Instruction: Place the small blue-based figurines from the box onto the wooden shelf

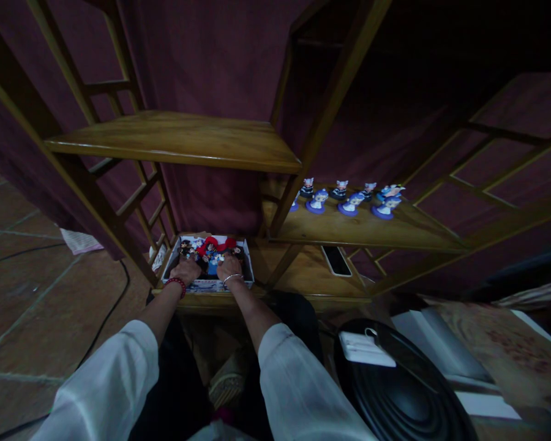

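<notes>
A white-walled open box (209,286) stands on the low wooden shelf, filled with small figurines (217,245) in red, blue, black and white. My left hand (187,269), with a red bead bracelet on its wrist, reaches over the box's near-left side. Its fingers curl down among the figurines; what they grip is hidden. Beside it, my right hand (229,267), wearing a pale bracelet, is also inside the box, close to a blue-and-white figurine (215,263). Those fingers are bent too, and I cannot make out what lies in them.
Several purple-and-white figurines (319,201) and dark ones (340,189) stand on the right shelf (362,229). Below lies a phone (336,260). An empty-looking upper shelf board (174,139) overhangs the box. A black round stool (408,398) with a white device (366,349) is at right.
</notes>
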`<control>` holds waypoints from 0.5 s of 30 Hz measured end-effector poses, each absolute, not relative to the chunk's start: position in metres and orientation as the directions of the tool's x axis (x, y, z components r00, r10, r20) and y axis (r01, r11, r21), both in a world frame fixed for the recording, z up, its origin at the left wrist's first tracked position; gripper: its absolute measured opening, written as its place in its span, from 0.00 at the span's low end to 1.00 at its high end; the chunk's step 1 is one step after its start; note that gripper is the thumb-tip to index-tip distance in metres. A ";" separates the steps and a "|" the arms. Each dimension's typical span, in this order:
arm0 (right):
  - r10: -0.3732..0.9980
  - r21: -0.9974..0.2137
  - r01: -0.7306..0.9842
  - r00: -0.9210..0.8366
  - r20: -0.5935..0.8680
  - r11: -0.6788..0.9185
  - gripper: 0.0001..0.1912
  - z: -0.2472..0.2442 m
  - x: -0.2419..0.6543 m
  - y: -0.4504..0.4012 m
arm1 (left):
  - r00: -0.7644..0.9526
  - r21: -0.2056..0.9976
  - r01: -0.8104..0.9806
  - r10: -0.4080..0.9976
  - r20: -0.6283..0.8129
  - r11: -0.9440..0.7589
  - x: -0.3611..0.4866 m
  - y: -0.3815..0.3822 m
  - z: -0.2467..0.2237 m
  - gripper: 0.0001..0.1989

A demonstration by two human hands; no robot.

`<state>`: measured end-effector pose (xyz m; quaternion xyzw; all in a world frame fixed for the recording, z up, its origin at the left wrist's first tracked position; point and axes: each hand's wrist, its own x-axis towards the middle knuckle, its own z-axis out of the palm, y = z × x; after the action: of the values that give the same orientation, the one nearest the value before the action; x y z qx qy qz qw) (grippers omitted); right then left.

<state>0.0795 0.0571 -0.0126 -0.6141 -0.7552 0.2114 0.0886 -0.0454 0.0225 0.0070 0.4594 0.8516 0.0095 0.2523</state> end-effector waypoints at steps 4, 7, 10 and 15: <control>0.972 -0.432 0.889 -0.211 -0.099 0.149 0.16 -0.012 0.079 0.057 | -0.440 0.246 0.798 0.810 -0.387 0.551 -0.046 0.022 0.005 0.29; 0.973 -0.434 0.890 -0.203 -0.110 0.136 0.16 -0.010 0.079 0.056 | -0.427 0.232 0.818 0.827 -0.366 0.526 -0.047 0.021 0.006 0.29; 0.971 -0.443 0.886 -0.206 -0.119 0.133 0.15 -0.007 0.079 0.055 | -0.398 0.239 0.839 0.850 -0.344 0.490 -0.046 0.019 0.008 0.26; 0.971 -0.449 0.881 -0.217 -0.101 0.150 0.16 -0.007 0.080 0.054 | -0.401 0.246 0.846 0.869 -0.290 0.472 -0.043 0.014 0.015 0.19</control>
<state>0.0802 0.0544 -0.0067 -0.6166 -0.7507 0.2119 0.1065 -0.0431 0.0142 0.0150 0.5127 0.8364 0.0296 0.1916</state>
